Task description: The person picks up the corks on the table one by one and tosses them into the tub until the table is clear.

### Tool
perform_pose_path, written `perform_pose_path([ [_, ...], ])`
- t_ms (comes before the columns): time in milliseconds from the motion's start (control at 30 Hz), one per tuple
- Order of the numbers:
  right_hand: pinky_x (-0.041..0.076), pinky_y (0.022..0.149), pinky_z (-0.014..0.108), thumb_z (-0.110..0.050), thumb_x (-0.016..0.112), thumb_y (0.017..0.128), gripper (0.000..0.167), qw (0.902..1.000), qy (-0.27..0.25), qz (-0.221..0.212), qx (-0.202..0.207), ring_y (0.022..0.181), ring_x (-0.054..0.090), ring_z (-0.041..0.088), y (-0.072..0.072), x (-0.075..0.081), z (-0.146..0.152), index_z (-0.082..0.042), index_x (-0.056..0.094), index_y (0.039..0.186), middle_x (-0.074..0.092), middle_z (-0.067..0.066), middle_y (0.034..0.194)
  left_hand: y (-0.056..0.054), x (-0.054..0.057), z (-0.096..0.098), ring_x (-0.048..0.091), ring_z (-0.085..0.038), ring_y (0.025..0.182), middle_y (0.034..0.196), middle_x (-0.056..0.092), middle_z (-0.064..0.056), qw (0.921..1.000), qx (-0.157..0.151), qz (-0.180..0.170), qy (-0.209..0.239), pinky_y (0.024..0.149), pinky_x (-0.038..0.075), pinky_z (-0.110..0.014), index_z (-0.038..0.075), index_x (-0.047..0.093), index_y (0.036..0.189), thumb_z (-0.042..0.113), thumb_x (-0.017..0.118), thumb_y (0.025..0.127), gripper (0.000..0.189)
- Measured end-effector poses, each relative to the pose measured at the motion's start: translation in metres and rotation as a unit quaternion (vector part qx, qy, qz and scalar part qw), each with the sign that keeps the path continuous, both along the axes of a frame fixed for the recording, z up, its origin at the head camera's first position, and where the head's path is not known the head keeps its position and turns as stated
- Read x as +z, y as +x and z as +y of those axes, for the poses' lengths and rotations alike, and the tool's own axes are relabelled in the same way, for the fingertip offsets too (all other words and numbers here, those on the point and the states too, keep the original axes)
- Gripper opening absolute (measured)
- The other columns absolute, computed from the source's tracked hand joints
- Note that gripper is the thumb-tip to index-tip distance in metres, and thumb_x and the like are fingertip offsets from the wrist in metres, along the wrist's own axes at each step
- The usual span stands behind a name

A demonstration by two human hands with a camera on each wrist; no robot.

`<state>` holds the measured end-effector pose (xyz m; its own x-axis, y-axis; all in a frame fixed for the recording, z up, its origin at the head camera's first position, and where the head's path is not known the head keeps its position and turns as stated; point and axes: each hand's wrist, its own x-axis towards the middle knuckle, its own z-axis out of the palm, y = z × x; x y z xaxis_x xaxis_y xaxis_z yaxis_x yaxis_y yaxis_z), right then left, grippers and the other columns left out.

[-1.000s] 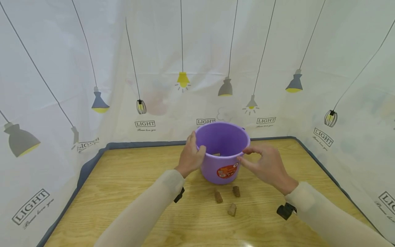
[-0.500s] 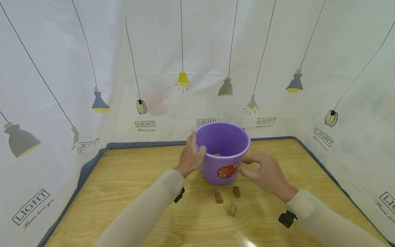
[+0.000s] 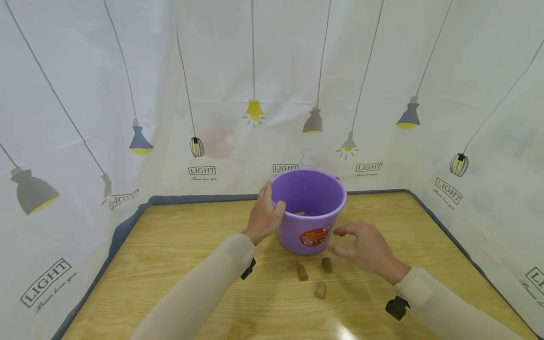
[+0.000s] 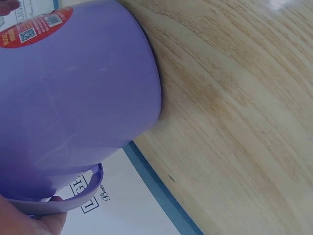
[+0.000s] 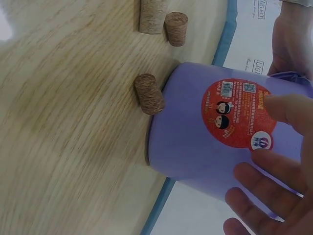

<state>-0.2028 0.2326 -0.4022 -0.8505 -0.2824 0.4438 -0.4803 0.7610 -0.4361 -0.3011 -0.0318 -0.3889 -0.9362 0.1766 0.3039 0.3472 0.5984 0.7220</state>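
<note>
while left hand [image 3: 263, 215] grips purple bucket [image 3: 293, 232], empty right hand [image 3: 369, 248] hovers near red label [image 3: 314, 237]; backdrop [image 3: 280, 141] reads "light".

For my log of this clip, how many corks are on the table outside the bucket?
3: a right cork by the bucket, a left cork, and a front cork farthest from the bucket. Any behind it would be hidden.
</note>
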Motion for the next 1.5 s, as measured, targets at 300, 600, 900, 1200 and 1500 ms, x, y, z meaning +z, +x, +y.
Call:
perform_pose_path([
  [300,0.056,0.09,0.056,-0.028,0.088,0.078,0.039,0.9979,0.042,-0.049,-0.003,0.103,0.069,0.035,-0.002,-0.007,0.003,-0.005,0.078,0.108,0.077,0.01,0.106,-0.001,-0.001,0.001,0.033,-0.036,0.149,0.168,0.021,-0.019,1.0,-0.005,0.001,-0.001,0.121,0.028,-0.049,0.0,0.011,0.163,0.032,0.041,0.097,0.08],
  [600,0.057,0.088,0.051,-0.03,0.09,0.076,0.042,0.9946,0.077,-0.068,0.007,0.102,0.069,0.032,-0.008,-0.015,0.001,-0.005,0.078,0.108,0.076,0.008,0.107,-0.001,-0.001,0.0,0.033,-0.036,0.149,0.167,0.022,-0.019,1.0,-0.002,0.004,-0.004,0.122,0.027,-0.048,-0.001,0.012,0.163,0.032,0.041,0.096,0.08],
  [900,0.055,0.089,0.054,-0.028,0.089,0.076,0.04,0.9912,0.108,-0.074,0.018,0.101,0.069,0.033,-0.013,-0.019,-0.003,-0.004,0.078,0.106,0.077,0.009,0.105,-0.001,-0.001,0.0,0.033,-0.037,0.148,0.168,0.021,-0.019,1.0,-0.002,0.004,-0.002,0.121,0.028,-0.049,0.0,0.011,0.163,0.032,0.041,0.096,0.08],
  [1200,0.058,0.08,0.047,-0.025,0.092,0.07,0.043,0.9856,0.134,-0.095,0.04,0.089,0.068,0.026,-0.018,-0.026,-0.008,-0.002,0.079,0.104,0.076,0.008,0.096,-0.002,-0.003,0.0,0.035,-0.037,0.147,0.168,0.022,-0.018,1.0,-0.002,0.004,0.005,0.12,0.03,-0.05,0.0,0.011,0.163,0.032,0.042,0.096,0.081],
  [1500,0.056,0.069,0.039,-0.017,0.088,0.064,0.029,0.9823,0.158,-0.077,0.064,0.076,0.067,0.017,-0.022,-0.034,-0.014,-0.01,0.08,0.092,0.077,0.001,0.088,-0.003,-0.003,0.0,0.035,-0.038,0.147,0.167,0.022,-0.019,1.0,-0.002,0.004,0.005,0.12,0.03,-0.05,0.0,0.012,0.163,0.032,0.043,0.096,0.081],
])
